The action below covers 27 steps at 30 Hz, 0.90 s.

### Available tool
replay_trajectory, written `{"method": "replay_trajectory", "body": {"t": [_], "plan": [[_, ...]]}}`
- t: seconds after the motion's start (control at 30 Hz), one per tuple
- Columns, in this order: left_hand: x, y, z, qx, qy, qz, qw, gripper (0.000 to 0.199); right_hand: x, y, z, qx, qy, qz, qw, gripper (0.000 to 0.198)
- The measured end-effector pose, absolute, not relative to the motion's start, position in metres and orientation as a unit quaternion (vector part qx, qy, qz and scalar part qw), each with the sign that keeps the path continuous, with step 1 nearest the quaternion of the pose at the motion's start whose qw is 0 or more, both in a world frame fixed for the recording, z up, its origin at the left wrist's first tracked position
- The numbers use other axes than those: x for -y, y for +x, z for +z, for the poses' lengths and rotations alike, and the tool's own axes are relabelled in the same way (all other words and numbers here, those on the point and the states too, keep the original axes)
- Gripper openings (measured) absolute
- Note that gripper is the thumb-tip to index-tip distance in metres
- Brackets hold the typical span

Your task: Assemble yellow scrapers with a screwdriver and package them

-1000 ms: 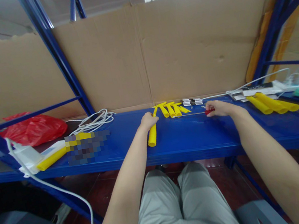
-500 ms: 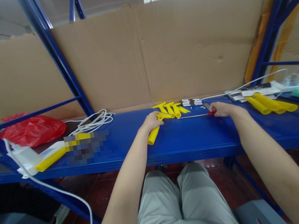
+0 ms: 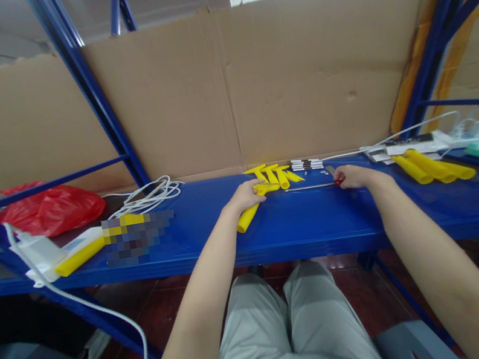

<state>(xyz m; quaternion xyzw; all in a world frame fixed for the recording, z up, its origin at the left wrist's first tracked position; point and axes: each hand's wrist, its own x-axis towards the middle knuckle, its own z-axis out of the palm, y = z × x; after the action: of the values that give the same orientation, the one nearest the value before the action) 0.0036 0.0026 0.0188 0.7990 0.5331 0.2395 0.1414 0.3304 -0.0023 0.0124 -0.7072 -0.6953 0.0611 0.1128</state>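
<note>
red-handled screwdriver [image 3: 314, 186] in right hand [image 3: 351, 176]

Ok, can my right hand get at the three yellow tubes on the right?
Probably yes: your right hand holds a red-handled tool, but nothing visible blocks the yellow tubes.

Workshop, blue rack bench [image 3: 310, 216], cardboard partition [image 3: 317, 68]

At a blue bench [image 3: 310, 216], a person's left hand [image 3: 244, 195] grips a yellow tube [image 3: 248, 219]; the right hand [image 3: 351, 175] holds a red-handled tool [image 3: 314, 186], cardboard [image 3: 296, 78] beyond.
</note>
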Motion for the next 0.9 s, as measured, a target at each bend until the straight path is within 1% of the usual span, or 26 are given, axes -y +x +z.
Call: {"method": "replay_trajectory", "body": {"t": [0.13,0.3,0.5,0.7,0.9], "plan": [[-0.001,0.003,0.02,-0.517,0.814,0.22,0.145,0.047,0.006,0.325,0.017,0.701,-0.704,0.065,0.098,0.033],[0.0,0.003,0.02,-0.518,0.814,0.223,0.137,0.048,0.008,0.322,0.019,0.699,-0.704,0.068,0.109,0.033],[0.0,0.003,0.021,-0.521,0.805,0.251,0.13,0.049,0.004,0.324,0.017,0.698,-0.706,0.07,0.098,0.018],[0.0,0.005,0.023,-0.52,0.793,0.278,0.152,0.051,-0.008,0.328,0.015,0.654,-0.744,0.0,0.138,0.028],[-0.001,0.007,0.022,-0.518,0.791,0.29,0.147,0.049,-0.012,0.322,0.012,0.619,-0.773,-0.001,0.139,0.041]]}}
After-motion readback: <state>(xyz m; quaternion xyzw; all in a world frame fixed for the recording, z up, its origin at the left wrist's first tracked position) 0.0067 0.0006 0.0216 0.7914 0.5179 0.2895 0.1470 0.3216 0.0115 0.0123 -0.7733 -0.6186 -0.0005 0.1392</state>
